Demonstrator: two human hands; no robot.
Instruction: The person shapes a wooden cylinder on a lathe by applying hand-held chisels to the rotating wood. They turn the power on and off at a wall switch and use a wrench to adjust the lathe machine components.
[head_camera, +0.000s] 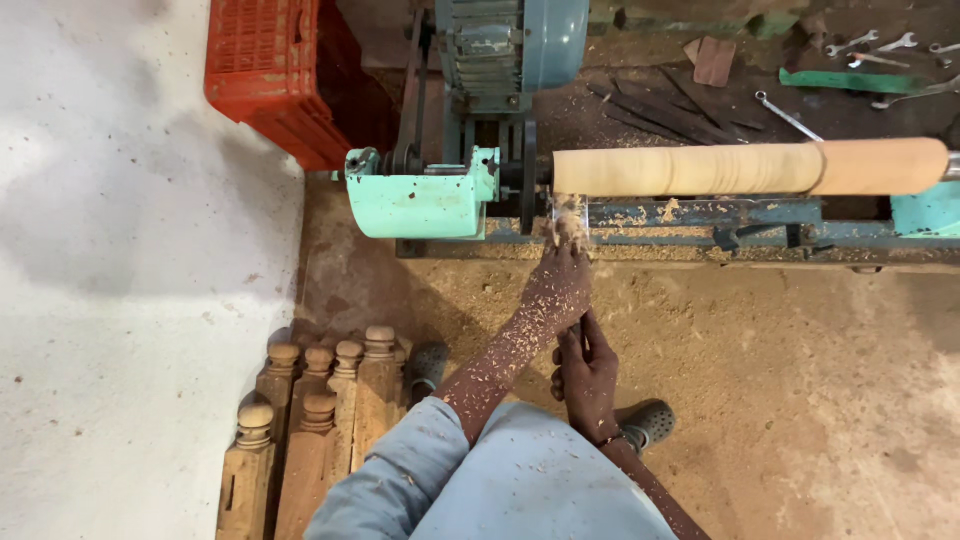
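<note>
A long pale wooden cylinder (745, 168) is mounted level in a lathe with a mint-green headstock (420, 200). My left hand (562, 280), dusted with wood chips, reaches forward and holds the front of a turning chisel (568, 215) against the cylinder's left end. My right hand (588, 375) sits closer to my body, closed around the chisel's handle. Shavings pile up where the blade meets the wood. The blade itself is mostly hidden by my left hand and the chips.
An orange plastic crate (265, 70) and a blue-grey motor (510, 45) stand behind the headstock. Several turned wooden legs (320, 420) lie at my lower left. Wrenches (865, 45) and dark chisels (670, 110) lie beyond the lathe. Sawdust covers the floor (800, 360).
</note>
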